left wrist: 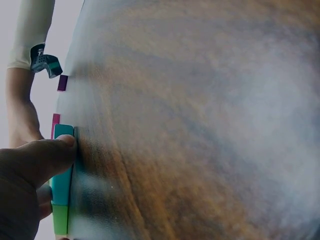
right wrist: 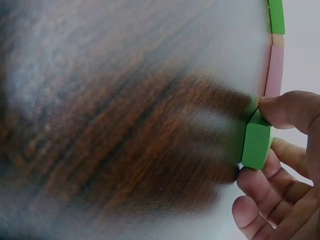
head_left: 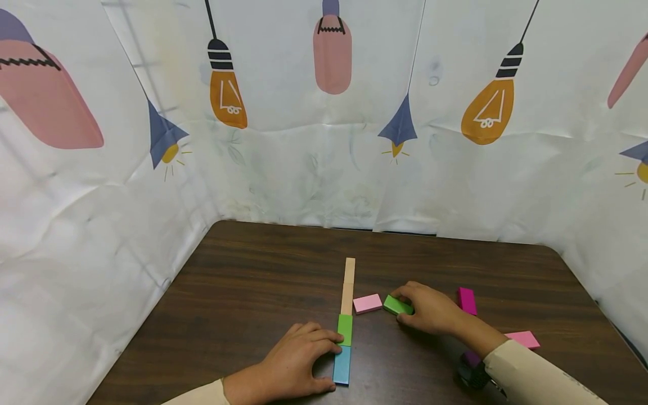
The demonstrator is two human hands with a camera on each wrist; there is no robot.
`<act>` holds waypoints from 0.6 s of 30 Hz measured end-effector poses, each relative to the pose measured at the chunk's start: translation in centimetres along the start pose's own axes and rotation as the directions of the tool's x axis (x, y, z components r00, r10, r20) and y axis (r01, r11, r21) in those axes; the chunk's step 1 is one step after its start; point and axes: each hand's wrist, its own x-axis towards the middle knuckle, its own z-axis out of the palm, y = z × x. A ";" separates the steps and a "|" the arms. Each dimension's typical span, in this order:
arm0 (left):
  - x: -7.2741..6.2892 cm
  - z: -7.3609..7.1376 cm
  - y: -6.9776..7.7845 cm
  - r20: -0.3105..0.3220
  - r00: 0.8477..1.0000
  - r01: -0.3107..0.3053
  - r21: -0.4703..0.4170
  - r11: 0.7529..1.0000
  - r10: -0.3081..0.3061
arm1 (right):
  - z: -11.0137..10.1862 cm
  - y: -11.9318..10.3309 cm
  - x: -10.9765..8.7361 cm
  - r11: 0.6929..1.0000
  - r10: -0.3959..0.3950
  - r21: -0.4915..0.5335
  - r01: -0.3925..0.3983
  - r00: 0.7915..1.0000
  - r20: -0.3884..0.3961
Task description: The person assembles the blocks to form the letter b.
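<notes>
Blue block (head_left: pixel 342 365) is my datum. Left hand (head_left: pixel 301 360) sits against its left side: fingers loosely bent and half spread, thumb by the near end, fingertips around the seam with the row's green block (head_left: pixel 345 330). Touching, not clearly gripping; I'd read that as bracing so the line doesn't skew

Right hand (head_left: pixel 430 309), right of and beyond the blue block, is mostly closed, thumb and fingers pinching the loose green block (head_left: pixel 398 305). Grip is on the edges, which should let it sit low and be nudged finely. Far end of that block is just beside the light pink block (head_left: pixel 368 304)

Light pink points off the row sideways, likely as a branch; can't tell if it touches. Beyond the blue block, end to end: row's green block, then two bare-wood blocks (head_left: pixel 347 298). Tight seams suggest a deliberate straight line

Well right of the blue block: magenta block (head_left: pixel 467 301), brighter pink block (head_left: pixel 526 339), purple block (head_left: pixel 472 358) partly hidden by the wrist device (head_left: pixel 468 374). Scattered angles, so probably spares on the counter (head_left: pixel 253 270)
</notes>
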 end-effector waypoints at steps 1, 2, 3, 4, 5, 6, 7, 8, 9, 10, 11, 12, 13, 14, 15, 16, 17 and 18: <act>0.0 0.0 0.0 -0.001 1.000 0.000 0.000 1.000 0.000 | 0.0 0.0 0.0 1.000 0.000 0.001 0.000 1.000 -0.001; 0.0 0.0 0.0 -0.003 1.000 0.000 0.000 1.000 0.000 | 0.0 0.0 0.0 1.000 0.001 0.000 -0.001 1.000 -0.002; 0.0 0.0 0.0 -0.004 1.000 0.000 0.000 1.000 0.000 | 0.0 0.0 0.0 1.000 0.002 0.000 -0.002 1.000 -0.002; 0.0 0.0 0.0 -0.005 1.000 0.001 0.000 1.000 -0.001 | 0.0 0.0 0.0 1.000 0.005 -0.001 -0.005 1.000 -0.002; 0.0 0.0 0.0 -0.005 1.000 0.001 -0.001 1.000 -0.001 | 0.0 -0.1 -0.1 1.000 0.006 -0.001 -0.006 1.000 -0.001; 0.0 0.0 0.0 -0.005 1.000 0.002 -0.002 1.000 -0.002 | 0.0 -0.1 -0.1 1.000 0.008 -0.001 -0.008 1.000 -0.001; 0.0 0.0 0.0 -0.005 1.000 0.002 -0.004 1.000 -0.002 | 0.0 -0.1 -0.1 1.000 0.010 -0.001 -0.010 1.000 -0.001; 0.0 0.0 0.0 -0.005 1.000 0.002 -0.004 1.000 -0.002 | 0.1 -0.1 -0.1 1.000 0.011 0.000 -0.011 1.000 -0.002; 0.0 0.0 0.0 -0.008 1.000 0.000 -0.003 1.000 0.000 | 0.1 -0.1 -0.1 1.000 0.010 0.000 -0.010 1.000 -0.003; 0.0 0.0 0.0 -0.011 1.000 -0.001 -0.003 1.000 0.001 | 0.1 -0.1 -0.1 1.000 0.009 0.000 -0.009 1.000 -0.005; 0.0 0.0 0.0 -0.014 1.000 -0.003 -0.001 1.000 0.003 | 0.1 -0.1 -0.1 1.000 0.006 0.001 -0.006 1.000 -0.007; 0.0 0.1 0.0 -0.020 1.000 -0.006 0.002 1.000 0.006 | 0.1 -0.1 -0.1 1.000 0.003 0.002 -0.003 1.000 -0.008; 0.0 0.1 0.0 -0.026 1.000 -0.007 0.005 1.000 0.007 | 0.1 -0.1 -0.1 1.000 0.000 0.003 0.000 1.000 -0.010; 0.0 0.1 0.1 -0.032 0.999 -0.009 0.008 1.000 0.009 | 0.1 -0.1 -0.1 1.000 -0.004 0.004 0.004 1.000 -0.013; 0.0 0.1 0.1 -0.037 0.999 -0.009 0.011 1.000 0.010 | 0.1 -0.1 -0.1 1.000 -0.009 0.004 0.009 1.000 -0.014; 0.0 0.1 0.1 -0.041 0.999 -0.010 0.013 1.000 0.010 | 0.0 -0.1 -0.1 1.000 -0.013 0.006 0.013 1.000 -0.016; 0.0 0.1 0.1 -0.044 0.999 -0.011 0.015 1.000 0.012 | 0.0 -0.1 -0.2 1.000 -0.017 0.008 0.017 1.000 -0.017; 0.0 0.1 0.1 -0.047 0.999 -0.012 0.016 1.000 0.013 | 0.0 -0.1 -0.2 1.000 -0.020 0.010 0.020 1.000 -0.018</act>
